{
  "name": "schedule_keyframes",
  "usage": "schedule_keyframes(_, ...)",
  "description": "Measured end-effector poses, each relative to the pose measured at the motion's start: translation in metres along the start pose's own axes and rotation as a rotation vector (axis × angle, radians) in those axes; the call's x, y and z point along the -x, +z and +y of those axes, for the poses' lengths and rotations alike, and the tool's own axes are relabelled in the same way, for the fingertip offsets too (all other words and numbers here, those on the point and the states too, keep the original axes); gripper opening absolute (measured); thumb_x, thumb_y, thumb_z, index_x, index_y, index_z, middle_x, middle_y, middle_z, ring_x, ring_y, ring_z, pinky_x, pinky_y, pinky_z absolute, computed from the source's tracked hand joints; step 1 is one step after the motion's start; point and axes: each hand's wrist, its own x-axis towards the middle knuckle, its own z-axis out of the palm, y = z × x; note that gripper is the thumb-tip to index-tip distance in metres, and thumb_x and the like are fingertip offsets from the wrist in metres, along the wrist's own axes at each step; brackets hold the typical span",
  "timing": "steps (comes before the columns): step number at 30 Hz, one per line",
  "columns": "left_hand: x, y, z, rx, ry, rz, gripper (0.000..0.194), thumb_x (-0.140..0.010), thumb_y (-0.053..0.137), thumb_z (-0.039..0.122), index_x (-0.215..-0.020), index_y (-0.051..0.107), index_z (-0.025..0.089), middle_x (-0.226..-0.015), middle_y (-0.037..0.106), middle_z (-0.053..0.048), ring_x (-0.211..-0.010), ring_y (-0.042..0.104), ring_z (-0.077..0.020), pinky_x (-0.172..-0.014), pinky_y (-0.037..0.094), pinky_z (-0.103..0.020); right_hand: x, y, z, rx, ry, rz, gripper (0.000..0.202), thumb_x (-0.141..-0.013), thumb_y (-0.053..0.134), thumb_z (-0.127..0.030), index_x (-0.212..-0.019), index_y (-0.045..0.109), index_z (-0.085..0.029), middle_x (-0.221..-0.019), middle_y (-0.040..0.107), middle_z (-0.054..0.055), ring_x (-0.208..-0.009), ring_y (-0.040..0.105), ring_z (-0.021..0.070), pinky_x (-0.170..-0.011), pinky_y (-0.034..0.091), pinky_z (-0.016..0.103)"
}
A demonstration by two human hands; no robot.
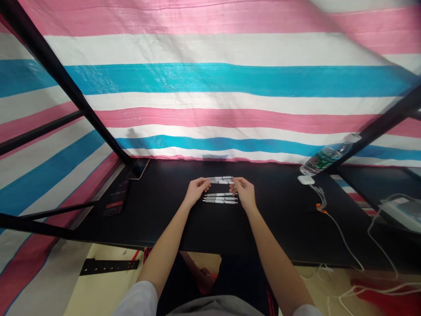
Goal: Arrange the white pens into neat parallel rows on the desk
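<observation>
Several white pens lie on a black table (184, 219). Three pens (219, 198) rest side by side in a neat row between my hands. Just above them, two more pens (221, 179) are held level, one end pinched by my left hand (196, 189) and the other end by my right hand (244, 191). Both forearms reach in from the bottom of the view.
A phone (138, 168) and a dark device (117, 198) lie at the table's left. At the right stand a tilted water bottle (325, 157), a white charger (305, 179) and trailing white cables (342, 232). Black frame bars and a striped tarp surround the table.
</observation>
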Motion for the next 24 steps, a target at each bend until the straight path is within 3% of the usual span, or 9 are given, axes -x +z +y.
schedule_keyframes(6,0.0007,0.0007,0.0020,0.044,0.003,-0.021,0.035,-0.070,0.076,0.041,-0.093,0.072,0.014,-0.072,0.066,-0.003,-0.063,0.056,-0.0118,-0.062,0.046,-0.027,0.0009,0.0006,-0.0031,-0.012,0.014,0.015,0.040,-0.068,0.072,-0.055,-0.075,0.066,-0.017,-0.056,0.064,0.002,-0.044,0.058,0.0130,-0.038,0.043,0.022)
schedule_keyframes(11,-0.0001,0.0002,-0.0012,0.022,-0.003,-0.001,0.033,-0.072,0.074,0.044,-0.082,0.070,0.013,-0.068,0.064,-0.003,-0.058,0.053,-0.0105,-0.056,0.043,-0.025,0.0018,0.0019,-0.0037,-0.022,0.020,-0.002,0.040,-0.066,0.074,-0.055,-0.074,0.066,-0.017,-0.055,0.064,0.002,-0.044,0.058,0.0126,-0.039,0.044,0.022)
schedule_keyframes(19,0.0008,0.0013,0.0011,0.020,0.018,0.011,0.034,-0.073,0.074,0.044,-0.088,0.070,0.014,-0.069,0.065,-0.003,-0.060,0.056,-0.0120,-0.060,0.045,-0.027,-0.0011,-0.0005,0.0009,-0.024,0.019,0.013,0.042,-0.066,0.074,-0.057,-0.075,0.066,-0.017,-0.055,0.064,0.002,-0.043,0.058,0.0130,-0.040,0.045,0.023)
schedule_keyframes(24,-0.0001,0.0002,0.0000,0.026,0.021,0.017,0.030,-0.072,0.074,0.043,-0.076,0.069,0.014,-0.067,0.064,-0.003,-0.056,0.053,-0.0104,-0.057,0.043,-0.026,-0.0002,-0.0005,0.0004,-0.013,0.015,-0.001,0.040,-0.068,0.073,-0.055,-0.076,0.067,-0.017,-0.056,0.064,0.002,-0.044,0.058,0.0129,-0.041,0.045,0.023)
